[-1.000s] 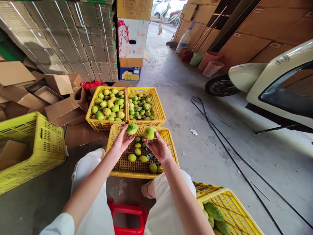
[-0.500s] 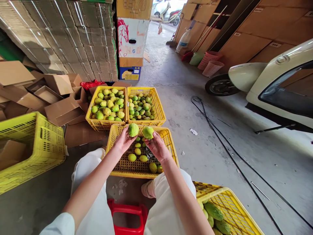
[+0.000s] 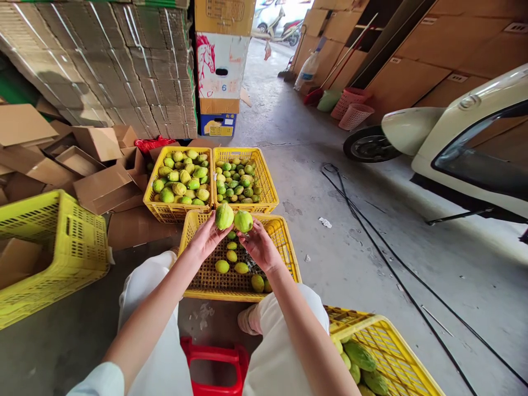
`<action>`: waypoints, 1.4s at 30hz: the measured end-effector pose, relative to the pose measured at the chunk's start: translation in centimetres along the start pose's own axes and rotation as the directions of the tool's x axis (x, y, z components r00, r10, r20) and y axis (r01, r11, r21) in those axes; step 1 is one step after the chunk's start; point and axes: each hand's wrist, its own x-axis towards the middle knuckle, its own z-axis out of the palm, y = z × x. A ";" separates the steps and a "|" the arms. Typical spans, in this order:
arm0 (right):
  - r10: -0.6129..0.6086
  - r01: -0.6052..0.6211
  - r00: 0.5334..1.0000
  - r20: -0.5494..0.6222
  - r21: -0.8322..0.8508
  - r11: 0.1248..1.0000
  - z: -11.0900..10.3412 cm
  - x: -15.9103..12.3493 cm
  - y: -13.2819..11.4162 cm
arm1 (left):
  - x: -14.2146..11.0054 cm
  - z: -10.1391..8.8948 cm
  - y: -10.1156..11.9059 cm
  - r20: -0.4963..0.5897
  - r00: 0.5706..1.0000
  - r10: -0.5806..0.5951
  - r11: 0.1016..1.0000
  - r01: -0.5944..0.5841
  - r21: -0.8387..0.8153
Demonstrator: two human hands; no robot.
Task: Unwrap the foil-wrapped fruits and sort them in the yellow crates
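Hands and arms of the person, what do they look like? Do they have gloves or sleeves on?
The left hand and right hand are bare, no gloves. A pale, whitish-blue sleeve ends near the left elbow. The right arm is bare as far as it shows.

A warehouse-like storeroom: strapped cardboard bundles (image 3: 103, 71), stacked cartons (image 3: 412, 82), yellow fruit crates (image 3: 177, 213), grey concrete floor (image 3: 307, 225).

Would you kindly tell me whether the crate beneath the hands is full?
Only partly filled: scattered fruits lie in the crate, and its perforated floor shows between them.
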 end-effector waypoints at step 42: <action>-0.059 0.058 0.997 -0.053 -0.025 0.998 -0.1 0.0 0.1 | -0.3 0.5 -0.1 -0.116 0.993 -0.011 1.000 0.013 0.013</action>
